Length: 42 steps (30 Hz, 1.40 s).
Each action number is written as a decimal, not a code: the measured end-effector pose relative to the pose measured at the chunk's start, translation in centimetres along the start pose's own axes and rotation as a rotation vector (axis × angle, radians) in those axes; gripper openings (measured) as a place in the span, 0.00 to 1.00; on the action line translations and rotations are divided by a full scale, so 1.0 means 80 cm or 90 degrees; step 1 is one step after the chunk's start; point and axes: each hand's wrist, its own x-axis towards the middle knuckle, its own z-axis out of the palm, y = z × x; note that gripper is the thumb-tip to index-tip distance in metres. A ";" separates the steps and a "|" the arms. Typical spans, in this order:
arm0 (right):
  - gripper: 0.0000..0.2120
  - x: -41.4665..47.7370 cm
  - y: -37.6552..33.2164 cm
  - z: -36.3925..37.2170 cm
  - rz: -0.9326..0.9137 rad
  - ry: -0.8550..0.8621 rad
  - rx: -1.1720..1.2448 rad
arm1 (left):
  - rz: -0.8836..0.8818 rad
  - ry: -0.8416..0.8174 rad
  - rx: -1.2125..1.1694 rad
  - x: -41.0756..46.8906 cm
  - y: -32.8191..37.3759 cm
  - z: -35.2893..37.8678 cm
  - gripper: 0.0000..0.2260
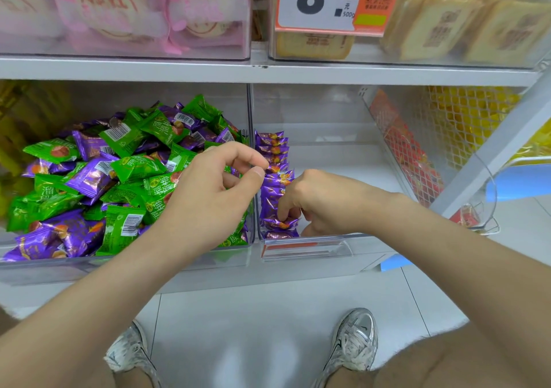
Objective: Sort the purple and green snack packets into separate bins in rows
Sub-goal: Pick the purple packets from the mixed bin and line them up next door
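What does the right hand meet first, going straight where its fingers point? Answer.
The row of purple packets: the right hand's fingers point left into its near end and seem to pinch a packet there.

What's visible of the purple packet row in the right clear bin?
A row of glossy purple foil snack packets, each with an orange-brown picture, stands on edge, packed front to back along the left wall of the clear plastic bin. It runs from the front lip toward the back. The right hand grips the nearest packets with curled fingers.
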 end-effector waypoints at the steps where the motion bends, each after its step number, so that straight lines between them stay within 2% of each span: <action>1: 0.21 0.000 -0.001 0.000 -0.001 0.004 0.001 | -0.001 0.000 0.000 0.000 0.000 0.000 0.07; 5: 0.19 0.000 0.005 0.003 -0.005 0.021 0.035 | 0.000 -0.001 0.004 0.001 0.001 0.000 0.07; 10: 0.10 -0.008 0.007 0.002 0.012 0.066 0.116 | -0.002 -0.001 0.008 0.000 0.001 0.000 0.07; 16: 0.13 -0.014 0.002 -0.010 0.069 0.008 0.162 | -0.003 -0.003 0.009 0.000 0.001 0.000 0.07; 19: 0.13 -0.018 0.002 -0.019 0.156 0.050 0.217 | -0.004 -0.007 0.000 0.000 0.000 0.000 0.07; 21: 0.13 -0.013 0.009 -0.020 0.274 0.140 0.232 | -0.007 -0.006 -0.008 -0.001 -0.001 0.000 0.06; 23: 0.17 -0.006 0.016 -0.014 0.394 0.179 0.234 | -0.018 -0.003 -0.023 0.000 -0.002 0.000 0.06; 25: 0.27 0.002 0.016 -0.005 0.465 0.116 0.336 | -0.025 0.003 -0.027 0.001 -0.003 0.000 0.06; 27: 0.32 0.008 0.007 0.001 0.477 0.053 0.496 | -0.024 0.007 -0.029 0.001 -0.002 0.000 0.06; 29: 0.23 0.014 0.000 0.004 0.456 0.032 0.577 | -0.025 0.008 -0.029 0.001 -0.002 0.000 0.07; 31: 0.14 0.020 -0.004 0.003 0.434 0.027 0.587 | -0.023 0.003 -0.031 0.001 -0.002 0.000 0.07; 35: 0.11 0.024 -0.006 0.001 0.430 0.009 0.555 | -0.021 -0.014 -0.037 0.000 -0.002 -0.003 0.07; 37: 0.14 0.023 -0.002 -0.001 0.474 0.020 0.490 | -0.023 -0.030 -0.035 0.000 -0.001 -0.004 0.07; 39: 0.07 0.020 0.000 -0.004 0.519 0.030 0.451 | -0.027 -0.046 -0.032 -0.002 0.002 -0.006 0.07; 42: 0.08 0.017 -0.001 -0.001 0.560 -0.044 0.580 | -0.023 -0.056 -0.035 -0.006 0.003 -0.008 0.08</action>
